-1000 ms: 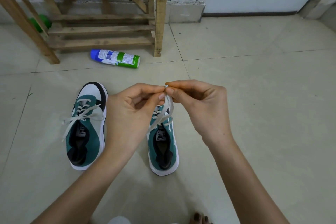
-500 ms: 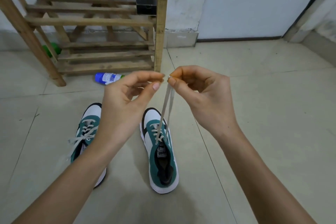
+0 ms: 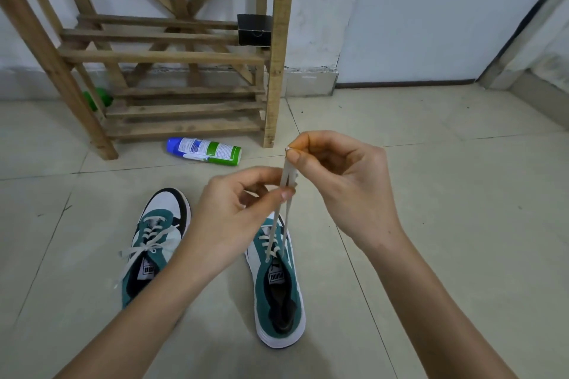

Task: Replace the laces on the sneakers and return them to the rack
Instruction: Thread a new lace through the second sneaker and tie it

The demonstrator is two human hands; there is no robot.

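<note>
Two green, white and black sneakers stand on the tiled floor. The left sneaker (image 3: 151, 243) has its white lace ends lying loose across it. The right sneaker (image 3: 278, 289) has both ends of its white lace (image 3: 278, 224) pulled straight up from the top eyelets. My right hand (image 3: 345, 181) pinches the two lace tips together, above the shoe. My left hand (image 3: 237, 218) pinches the same two strands a little lower down. The wooden shoe rack (image 3: 172, 77) stands against the wall behind the sneakers.
A blue, white and green spray can (image 3: 204, 151) lies on the floor in front of the rack's right leg. A small black box (image 3: 254, 30) sits on a rack shelf. Something green (image 3: 98, 98) lies behind the rack's left leg. Open tiled floor lies to the right.
My right hand has lifted the lace tips higher, drawing both strands taut. My left hand has let go of the tips and slid down the strands. The camera has tilted up.
</note>
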